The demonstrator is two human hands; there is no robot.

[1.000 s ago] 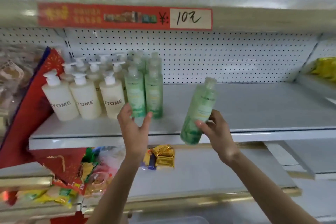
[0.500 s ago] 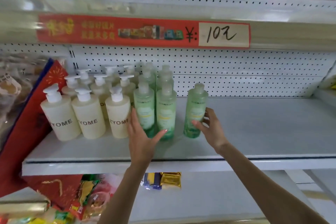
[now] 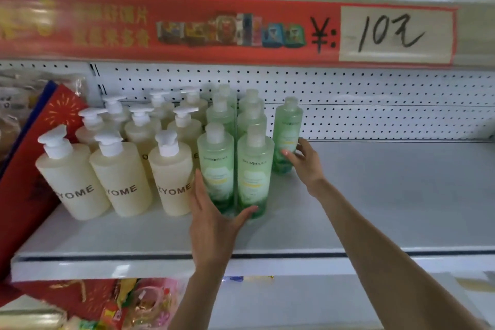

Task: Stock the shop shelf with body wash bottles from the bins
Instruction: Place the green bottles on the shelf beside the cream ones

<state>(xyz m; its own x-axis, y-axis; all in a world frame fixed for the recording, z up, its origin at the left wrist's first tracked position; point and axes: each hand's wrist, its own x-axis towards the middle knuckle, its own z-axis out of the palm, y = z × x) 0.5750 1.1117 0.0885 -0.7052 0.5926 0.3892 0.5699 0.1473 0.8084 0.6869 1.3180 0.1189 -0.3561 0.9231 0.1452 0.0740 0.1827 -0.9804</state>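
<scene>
The right hand (image 3: 305,165) grips a green bottle (image 3: 287,126), fingers curled round its lower half. It stands upright just right of the two green rows (image 3: 253,169), near the pegboard (image 3: 388,115). The left hand (image 3: 214,225), fingers straight and spread, presses the rows' front bases. The white shelf (image 3: 396,195) stretches open rightward, and pump bottles (image 3: 120,177) crowd the left.

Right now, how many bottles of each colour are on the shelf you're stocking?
Cream pump bottles: 9
Green bottles: 7, including the rightmost green bottle, gripped by the right hand
Total: 16, back rows partly hidden
</scene>
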